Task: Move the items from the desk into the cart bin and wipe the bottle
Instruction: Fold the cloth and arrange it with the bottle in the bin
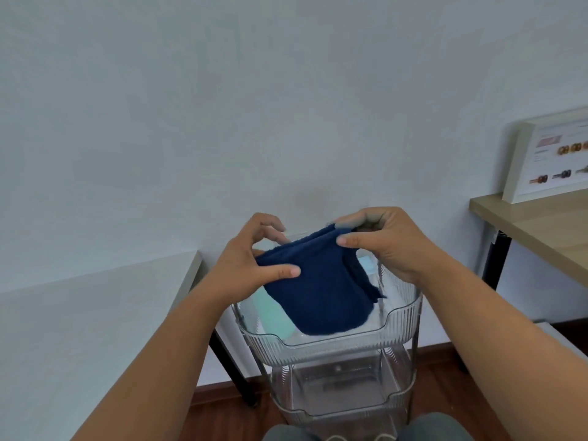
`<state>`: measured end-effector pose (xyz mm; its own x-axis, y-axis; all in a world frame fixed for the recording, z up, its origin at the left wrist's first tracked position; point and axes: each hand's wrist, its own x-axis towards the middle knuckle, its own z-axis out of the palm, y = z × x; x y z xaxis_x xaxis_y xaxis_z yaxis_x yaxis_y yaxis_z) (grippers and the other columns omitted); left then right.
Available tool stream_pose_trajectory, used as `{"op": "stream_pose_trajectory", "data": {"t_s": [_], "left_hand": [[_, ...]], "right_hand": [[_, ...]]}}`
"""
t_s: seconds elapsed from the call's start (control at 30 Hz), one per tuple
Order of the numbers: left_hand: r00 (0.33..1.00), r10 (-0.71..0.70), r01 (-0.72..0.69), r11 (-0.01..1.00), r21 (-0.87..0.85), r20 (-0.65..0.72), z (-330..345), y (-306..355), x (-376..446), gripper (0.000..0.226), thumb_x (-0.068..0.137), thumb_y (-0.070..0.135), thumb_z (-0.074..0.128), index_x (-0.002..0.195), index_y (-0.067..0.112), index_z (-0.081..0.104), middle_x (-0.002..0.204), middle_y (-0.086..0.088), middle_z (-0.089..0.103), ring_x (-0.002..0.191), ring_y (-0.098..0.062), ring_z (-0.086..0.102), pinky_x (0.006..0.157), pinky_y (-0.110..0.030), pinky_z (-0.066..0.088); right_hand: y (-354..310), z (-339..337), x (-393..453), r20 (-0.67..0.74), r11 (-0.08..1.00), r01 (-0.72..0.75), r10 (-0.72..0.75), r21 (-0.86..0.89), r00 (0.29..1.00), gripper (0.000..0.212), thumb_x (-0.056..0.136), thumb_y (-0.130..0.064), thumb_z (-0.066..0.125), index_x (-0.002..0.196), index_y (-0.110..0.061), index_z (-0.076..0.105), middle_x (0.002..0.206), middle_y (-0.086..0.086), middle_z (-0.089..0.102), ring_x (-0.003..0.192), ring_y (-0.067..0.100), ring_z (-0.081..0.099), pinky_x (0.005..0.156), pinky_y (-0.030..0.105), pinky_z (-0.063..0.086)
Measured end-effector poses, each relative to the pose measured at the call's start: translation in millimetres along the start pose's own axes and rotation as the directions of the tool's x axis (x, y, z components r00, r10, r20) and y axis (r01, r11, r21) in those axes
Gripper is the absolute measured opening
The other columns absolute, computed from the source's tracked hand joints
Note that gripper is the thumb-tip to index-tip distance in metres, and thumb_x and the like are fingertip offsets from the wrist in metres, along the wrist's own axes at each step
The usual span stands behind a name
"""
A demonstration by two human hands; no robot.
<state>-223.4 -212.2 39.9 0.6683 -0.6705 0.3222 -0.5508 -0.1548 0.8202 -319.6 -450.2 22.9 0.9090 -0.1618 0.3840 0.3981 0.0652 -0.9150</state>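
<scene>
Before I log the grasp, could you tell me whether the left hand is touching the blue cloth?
Touching. The head view shows the left hand with its thumb pressed flat across the blue cloth.

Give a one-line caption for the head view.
Both hands, left and right, hold a blue cloth above the clear cart bin.

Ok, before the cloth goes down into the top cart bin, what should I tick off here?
1. Both hands on the blue cloth: left hand and right hand pinch its upper edge: ok.
2. Cloth over the top bin: ok.
3. Room in bin: pale green item lies under the cloth; the rest is hidden: cannot tell.
4. Bottle wiped: no bottle visible: cannot tell.
5. Wooden desk cleared: only partly in view: cannot tell.
</scene>
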Motion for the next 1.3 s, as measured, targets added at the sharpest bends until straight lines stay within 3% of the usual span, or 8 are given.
{"op": "stream_pose_trajectory", "data": {"t_s": [0.17,0.47,0.6,0.73,0.9,1.03,1.2,1.3], "left_hand": [[0.982,0.168,-0.173,0.983,0.064,0.085,15.2,-2.7,-3.6,0.042,0.079,0.025,0.081,0.117,0.034,0.066,0.116,0.006,0.063,0.099,-0.024,0.069,0.075,-0.037,0.061],[0.976,-0.112,0.080,0.982,-0.172,-0.187,14.2,-11.2,14.3,0.049,0.070,0.027,0.083,0.113,0.038,0.065,0.086,-0.001,0.075,0.082,-0.024,0.068,0.085,-0.036,0.057],[0.980,-0.110,0.147,0.962,0.230,-0.165,33.5,-22.0,21.3,0.031,0.079,0.023,0.074,0.104,0.041,0.068,0.081,0.015,0.069,0.065,0.008,0.056,0.062,-0.004,0.042],[0.997,-0.001,0.051,0.789,0.612,-0.083,49.2,-31.5,27.0,0.021,0.085,0.026,0.066,0.102,0.037,0.072,0.087,0.019,0.071,0.083,-0.002,0.053,0.067,-0.017,0.038],[0.993,0.057,0.029,0.735,0.678,-0.104,48.1,-52.9,26.6,0.032,0.089,0.036,0.062,0.121,0.038,0.059,0.084,0.020,0.065,0.098,-0.016,0.051,0.082,-0.030,0.032],[0.981,0.187,-0.042,0.448,0.893,-0.047,57.5,-64.1,20.2,0.038,0.086,0.039,0.063,0.123,0.034,0.059,0.093,0.015,0.069,0.105,-0.023,0.050,0.084,-0.036,0.021],[0.946,0.303,-0.006,0.383,0.924,-0.120,55.5,-75.9,14.3,0.031,0.078,0.027,0.075,0.108,0.027,0.071,0.101,0.005,0.070,0.110,-0.034,0.054,0.083,-0.044,0.032],[0.900,0.395,0.006,0.414,0.910,-0.185,41.1,-76.5,12.8,0.023,0.081,0.027,0.071,0.104,0.028,0.072,0.101,0.006,0.068,0.111,-0.034,0.052,0.082,-0.044,0.033]], "right_hand": [[-25.7,-10.9,14.8,0.159,0.989,-0.018,0.042,-0.149,0.986,0.028,0.076,0.013,0.069,0.078,-0.014,0.077,0.099,0.010,0.076,0.092,0.021,0.071,0.078,0.025,0.055],[-27.6,-36.0,40.8,0.165,0.959,-0.136,0.180,-0.248,0.970,0.031,0.079,0.017,0.061,0.086,-0.012,0.068,0.093,0.017,0.074,0.078,0.026,0.067,0.069,0.034,0.054],[2.4,-38.6,41.4,0.078,0.723,-0.163,0.289,-0.672,0.954,0.035,0.076,0.002,0.067,0.092,-0.029,0.070,0.083,0.003,0.075,0.076,0.021,0.071,0.067,0.031,0.058],[23.0,-39.3,40.5,-0.005,0.625,-0.180,0.271,-0.759,0.963,0.037,0.076,-0.002,0.062,0.085,-0.037,0.070,0.087,-0.004,0.072,0.075,0.017,0.068,0.068,0.030,0.059],[37.3,-52.2,31.5,0.019,0.736,-0.250,0.337,-0.629,0.941,0.031,0.076,-0.007,0.069,0.090,-0.034,0.072,0.085,-0.001,0.075,0.081,0.023,0.071,0.081,0.030,0.057],[65.3,-49.6,29.8,-0.025,0.723,-0.364,0.433,-0.587,0.901,0.027,0.082,-0.005,0.067,0.090,-0.030,0.072,0.089,0.004,0.073,0.079,0.019,0.068,0.071,0.026,0.055],[110.3,-33.0,30.1,-0.185,0.368,-0.393,0.488,-0.843,0.853,0.029,0.089,-0.019,0.061,0.116,-0.027,0.062,0.129,0.004,0.056,0.111,0.020,0.057,0.080,0.024,0.041],[125.7,-9.8,27.4,-0.125,0.314,-0.328,0.526,-0.891,0.842,0.030,0.092,-0.021,0.055,0.121,-0.025,0.062,0.134,0.003,0.056,0.118,0.020,0.054,0.085,0.023,0.039]]}}
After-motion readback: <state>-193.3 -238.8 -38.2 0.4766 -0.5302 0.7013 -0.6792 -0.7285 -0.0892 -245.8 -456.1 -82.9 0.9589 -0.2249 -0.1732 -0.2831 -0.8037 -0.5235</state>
